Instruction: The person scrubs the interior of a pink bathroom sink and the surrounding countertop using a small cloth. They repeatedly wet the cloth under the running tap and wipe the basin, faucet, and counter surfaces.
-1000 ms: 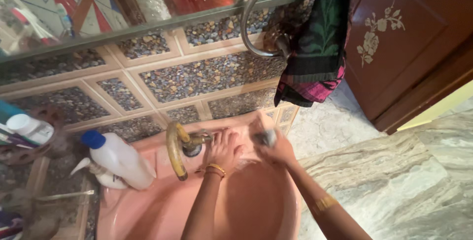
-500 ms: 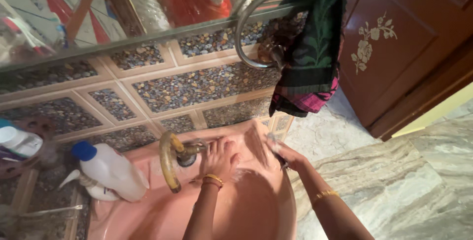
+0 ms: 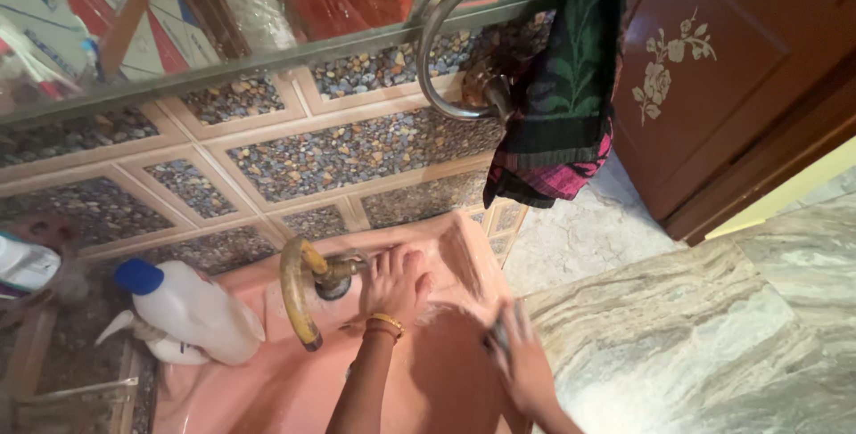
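A pink wash basin [image 3: 446, 247] stands against a pebble-patterned tiled wall. My left hand [image 3: 395, 281] rests flat on the basin's back ledge, fingers spread, right beside the base of a curved brass tap [image 3: 297, 290]. My right hand [image 3: 519, 356] is blurred at the basin's right rim and holds a small grey scrubber [image 3: 499, 336] against it. Both wrists wear gold bangles.
A white bottle with a blue cap [image 3: 187, 307] lies on the basin's left ledge. A dark green and pink cloth [image 3: 563, 86] hangs from a metal towel ring [image 3: 437, 51] above. A brown door [image 3: 740, 69] stands at the right, marble floor [image 3: 713, 309] below.
My right hand has moved with the scrubber from the basin's back right corner down along the right rim toward me. My left hand has stayed by the tap.
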